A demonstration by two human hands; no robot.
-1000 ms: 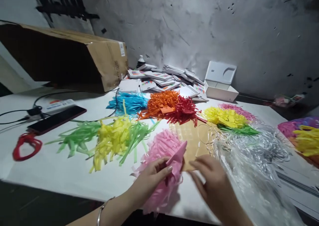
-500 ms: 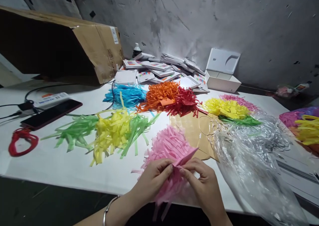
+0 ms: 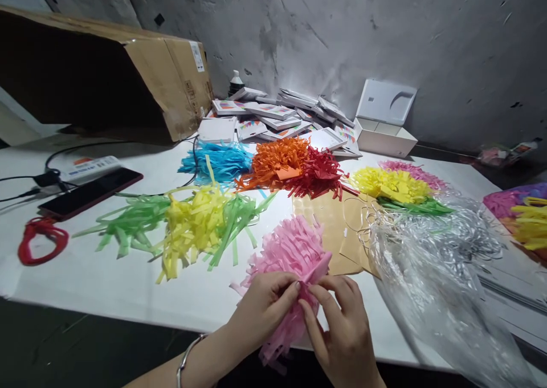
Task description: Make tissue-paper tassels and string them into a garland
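Fingers (image 3: 289,299) of left hand (image 3: 262,308) pinch a fold of pink fringe (image 3: 294,245); right hand (image 3: 344,319) has thumb and forefinger narrow at the same fold, can't tell if gripping. Pink piece sits under and ahead of both hands, lower strands out past the near edge of the worktop (image 3: 200,297). Looks like thin paper: light, limp, easily torn or creased. Best hold is probably the flat fold, not loose strands. Right side tight: clear plastic bag (image 3: 431,297) near, brown card (image 3: 342,228) just beyond. More room left, up to green strips (image 3: 239,214). Orange fringe (image 3: 280,166) and red fringe (image 3: 320,174) bound the far side.
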